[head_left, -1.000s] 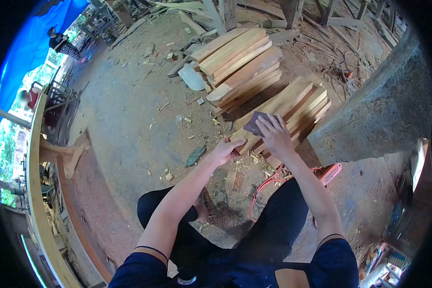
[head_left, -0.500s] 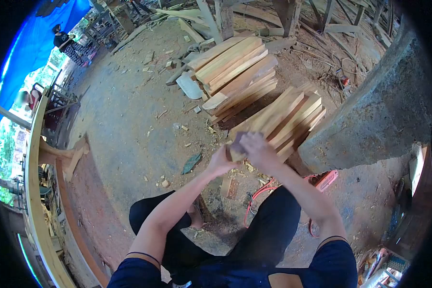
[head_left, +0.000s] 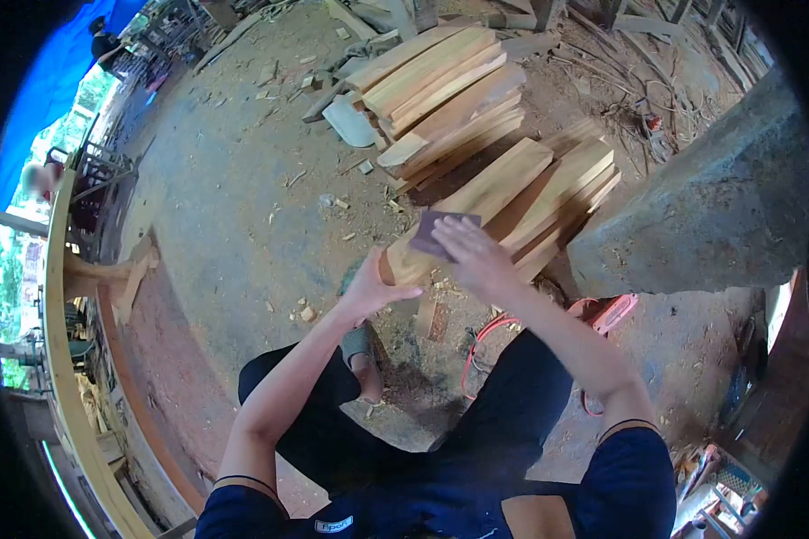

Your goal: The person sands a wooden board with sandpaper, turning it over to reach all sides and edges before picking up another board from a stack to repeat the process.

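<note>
A long pale wooden piece (head_left: 502, 176) extends from my hands toward the stacked boards. My left hand (head_left: 368, 286) is wrapped round its near end, thumb toward me. On top of the piece, my right hand (head_left: 474, 256) presses a dark purplish sheet (head_left: 430, 235), its fingers together over the sheet's right part. The sheet looks like sandpaper and lies across the wood just ahead of my left hand. Beyond the piece and to its right are more stacked boards (head_left: 573, 190).
Another board stack (head_left: 440, 76) lies farther off, beside a grey slab (head_left: 349, 121). A large grey trunk-like block (head_left: 701, 216) stands at right, near a red tool (head_left: 614, 314) with a cord. Two people are at far left. Wood chips litter the floor.
My left hand has moved left and nearer to me with the wood's end. The sheet has shifted left and shows more fully under my right hand. The view has tilted slightly.
</note>
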{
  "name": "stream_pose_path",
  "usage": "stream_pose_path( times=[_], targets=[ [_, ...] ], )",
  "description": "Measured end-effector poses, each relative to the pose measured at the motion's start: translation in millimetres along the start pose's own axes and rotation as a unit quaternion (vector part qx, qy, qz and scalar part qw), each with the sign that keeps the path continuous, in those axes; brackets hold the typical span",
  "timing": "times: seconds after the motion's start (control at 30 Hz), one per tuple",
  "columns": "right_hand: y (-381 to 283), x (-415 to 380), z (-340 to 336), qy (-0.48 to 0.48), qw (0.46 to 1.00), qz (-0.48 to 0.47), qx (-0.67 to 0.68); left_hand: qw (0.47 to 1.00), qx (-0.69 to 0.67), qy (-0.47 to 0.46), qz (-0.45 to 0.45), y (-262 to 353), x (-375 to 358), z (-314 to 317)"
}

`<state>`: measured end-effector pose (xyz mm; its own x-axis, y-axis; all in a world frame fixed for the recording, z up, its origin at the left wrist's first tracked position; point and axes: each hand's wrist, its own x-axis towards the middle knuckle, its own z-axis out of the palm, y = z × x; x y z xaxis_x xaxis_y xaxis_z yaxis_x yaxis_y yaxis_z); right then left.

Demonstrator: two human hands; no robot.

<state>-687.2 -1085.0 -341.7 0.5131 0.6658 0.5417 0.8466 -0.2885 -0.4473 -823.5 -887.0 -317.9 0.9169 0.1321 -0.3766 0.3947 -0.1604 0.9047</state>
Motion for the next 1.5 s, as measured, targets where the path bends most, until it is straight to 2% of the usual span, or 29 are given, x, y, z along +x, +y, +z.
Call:
stream_pose_path(
  times=[0.03,0.07,0.1,0.13,0.17,0.23,0.27,0.33,0.43,0.47,0.53,0.57,0.63,0.67,0.7,0.77,0.8,0.87,0.93,0.97,1.0,1.07,1.13,1.2,1.27,1.37,1.43,1.47,1.5],
  targets=[
    [6.5,-0.2,-0.1,0.002,0.999,-0.031,0.027,0.997,-0.071,-0.012,-0.021,3.1,-3.2,0.2],
    [37.5,18.0,-23.2,-0.046,0.993,0.111,-0.015,0.997,-0.069,-0.01,-0.023,9.7,-5.5,-0.2],
    [79.1,39.4,-50.3,-0.091,0.963,0.249,-0.055,0.987,-0.146,0.015,-0.066,17.8,-6.6,-2.9],
    [119.5,32.9,-49.3,-0.013,0.972,0.199,-0.126,0.967,-0.228,0.041,-0.109,21.0,-6.9,-2.7],
    [144.3,24.9,-40.2,0.066,0.968,0.145,-0.195,0.966,-0.229,0.044,-0.11,10.4,-2.2,-3.4],
    [91.2,30.6,-32.9,0.034,0.975,0.156,-0.156,0.87,-0.473,-0.003,-0.139,-16.0,13.4,-7.0],
    [54.8,28.4,-25.9,-0.002,0.979,0.169,-0.117,0.869,-0.476,0.0,-0.138,-15.3,12.2,-4.9],
    [-0.6,12.9,-2.0,0.043,0.999,0.008,-0.027,0.804,-0.565,-0.034,-0.185,-5.6,9.0,-3.4],
    [-6.2,10.7,2.2,0.036,0.997,-0.063,0.013,0.824,-0.542,-0.041,-0.162,6.1,4.1,-3.2],
    [19.0,17.5,-0.5,0.007,0.994,0.068,0.087,0.824,-0.54,-0.039,-0.166,10.9,-0.8,-3.4],
    [93.7,37.2,-27.9,-0.002,0.979,0.2,0.042,0.895,-0.425,-0.02,-0.133,27.2,-8.4,-4.7],
    [114.2,40.2,-44.0,0.018,0.977,0.197,-0.075,0.894,-0.427,-0.023,-0.134,33.3,-13.8,-5.5],
    [97.2,33.2,-41.0,0.045,0.97,0.239,-0.026,0.968,-0.226,0.002,-0.105,43.9,-25.3,-15.8],
    [80.5,31.1,-35.8,0.072,0.958,0.276,0.026,0.969,-0.226,0.0,-0.102,48.3,-29.0,-23.2],
    [51.7,21.5,-24.4,0.072,0.959,0.275,0.024,0.959,-0.262,-0.002,-0.112,51.3,-32.6,-30.3],
    [-10.4,-8.5,0.4,0.013,0.998,0.047,-0.034,0.947,-0.297,-0.002,-0.124,47.9,-36.0,-34.8],
    [-20.1,-10.9,-4.1,0.015,0.998,0.049,-0.032,0.951,-0.282,-0.005,-0.129,43.3,-35.2,-36.4],
    [-34.2,-12.1,-11.2,-0.055,0.996,-0.034,0.068,0.956,-0.259,-0.008,-0.139,41.5,-34.0,-42.0],
    [21.0,4.5,-5.2,0.004,0.994,0.106,0.024,0.939,-0.319,-0.033,-0.122,40.7,-33.4,-40.8],
    [64.8,12.9,-2.1,0.056,0.98,0.166,0.095,0.938,-0.322,-0.033,-0.123,39.2,-31.9,-41.0],
    [90.9,25.1,-20.7,0.003,0.967,0.253,-0.016,0.924,-0.353,-0.017,-0.145,37.5,-30.3,-42.4],
    [142.4,21.2,-6.5,0.176,0.953,0.184,-0.162,0.908,-0.384,0.002,-0.166,36.1,-31.8,-39.4],
    [86.8,34.7,-13.1,-0.007,0.937,0.345,-0.059,0.83,-0.53,0.053,-0.164,42.6,-30.6,-31.6],
    [20.9,24.4,5.8,0.062,0.978,0.198,0.001,0.816,-0.551,0.064,-0.164,43.6,-28.0,-29.0],
    [-32.0,21.8,1.6,0.047,0.998,0.03,0.005,0.802,-0.566,0.077,-0.172,44.5,-31.5,-25.9],
    [19.1,26.6,11.8,0.039,0.998,0.039,0.027,0.803,-0.569,0.069,-0.164,47.1,-31.6,-25.2],
    [77.0,44.9,-10.3,0.014,0.961,0.27,0.047,0.792,-0.586,0.057,-0.159,44.0,-29.4,-27.2],
    [104.4,47.7,-30.0,0.054,0.975,0.216,0.01,0.791,-0.589,0.06,-0.157,44.4,-29.2,-27.3],
    [133.6,42.3,-30.2,0.064,0.967,0.245,-0.03,0.799,-0.58,0.047,-0.155,46.4,-30.2,-27.1]
  ],
)
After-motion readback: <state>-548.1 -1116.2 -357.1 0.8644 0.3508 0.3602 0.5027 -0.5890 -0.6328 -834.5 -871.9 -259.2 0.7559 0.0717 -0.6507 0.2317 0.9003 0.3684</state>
